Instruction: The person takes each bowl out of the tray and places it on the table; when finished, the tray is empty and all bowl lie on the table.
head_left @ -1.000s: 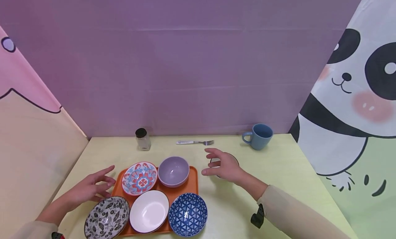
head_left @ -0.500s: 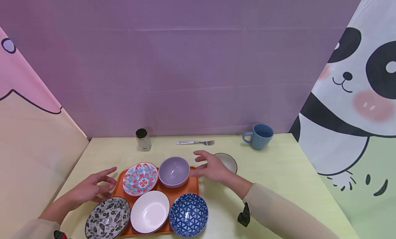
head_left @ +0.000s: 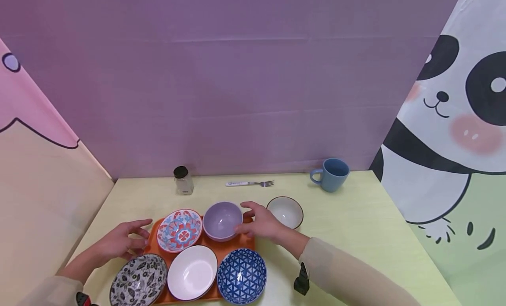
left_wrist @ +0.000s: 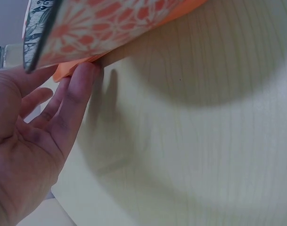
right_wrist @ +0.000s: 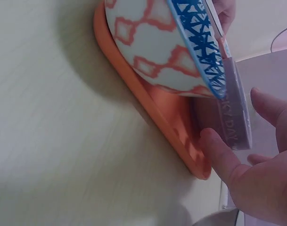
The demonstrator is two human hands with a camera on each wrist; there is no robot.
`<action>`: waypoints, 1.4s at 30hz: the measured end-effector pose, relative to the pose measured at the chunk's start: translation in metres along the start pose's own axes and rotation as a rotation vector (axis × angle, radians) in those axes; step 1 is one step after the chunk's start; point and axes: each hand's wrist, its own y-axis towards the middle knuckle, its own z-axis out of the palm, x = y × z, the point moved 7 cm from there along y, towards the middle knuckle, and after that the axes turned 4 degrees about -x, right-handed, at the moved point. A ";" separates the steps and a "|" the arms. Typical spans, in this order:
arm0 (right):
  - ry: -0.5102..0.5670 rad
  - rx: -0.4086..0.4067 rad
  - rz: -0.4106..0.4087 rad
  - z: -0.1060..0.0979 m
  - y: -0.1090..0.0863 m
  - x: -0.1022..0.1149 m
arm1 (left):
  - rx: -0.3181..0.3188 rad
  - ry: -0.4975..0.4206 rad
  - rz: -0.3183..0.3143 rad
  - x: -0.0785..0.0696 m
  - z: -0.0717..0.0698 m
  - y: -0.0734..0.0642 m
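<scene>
My right hand point(head_left: 261, 222) is spread beside the purple bowl point(head_left: 221, 220) at the tray's back right corner. In the right wrist view, its thumb point(right_wrist: 218, 148) lies close to that bowl's side, and another finger is near the rim. My left hand point(head_left: 122, 242), fingers loosely extended, is by the left edge of the orange tray point(head_left: 247, 241). A fingertip point(left_wrist: 89, 73) overlaps the tray's edge in the left wrist view, under the black-and-white leaf-patterned bowl point(head_left: 138, 279). Also on the tray are a red-and-blue floral bowl point(head_left: 179, 231), a white bowl point(head_left: 192, 273) and a blue triangle-patterned bowl point(head_left: 242, 275).
A small white bowl with a brown rim point(head_left: 285, 211) stands right of the tray, partly behind my right hand. Along the back of the table point(head_left: 356, 240) are a black-lidded jar point(head_left: 183, 183), a fork point(head_left: 249, 183) and a blue mug point(head_left: 333, 176).
My right hand has moved left and down from over the brown-rimmed bowl to the purple bowl, uncovering the former. My left hand has shifted only slightly to the right. The bowls stay put.
</scene>
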 end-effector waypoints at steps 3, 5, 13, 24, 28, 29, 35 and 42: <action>0.027 0.003 0.022 0.004 0.000 -0.002 | -0.007 0.011 -0.007 0.001 0.001 0.002; 0.052 0.006 0.039 0.006 0.001 -0.004 | -0.003 0.024 -0.002 0.002 0.002 0.003; 0.147 0.031 0.085 0.011 0.004 -0.006 | -0.008 0.048 0.021 0.003 -0.001 0.008; 0.283 0.047 0.159 0.013 0.005 -0.007 | -0.024 0.046 0.029 0.002 -0.003 0.012; 0.321 0.040 0.189 0.012 0.004 -0.009 | -0.031 0.027 0.013 0.002 -0.001 0.013; 0.331 0.036 0.195 0.012 0.003 -0.010 | -0.034 0.023 0.010 0.002 0.000 0.013; 0.371 0.002 0.217 0.013 0.003 -0.015 | -0.043 0.005 0.006 0.004 0.003 0.012; 0.393 -0.041 0.216 0.011 0.004 -0.015 | -0.038 0.025 0.012 -0.002 0.004 0.010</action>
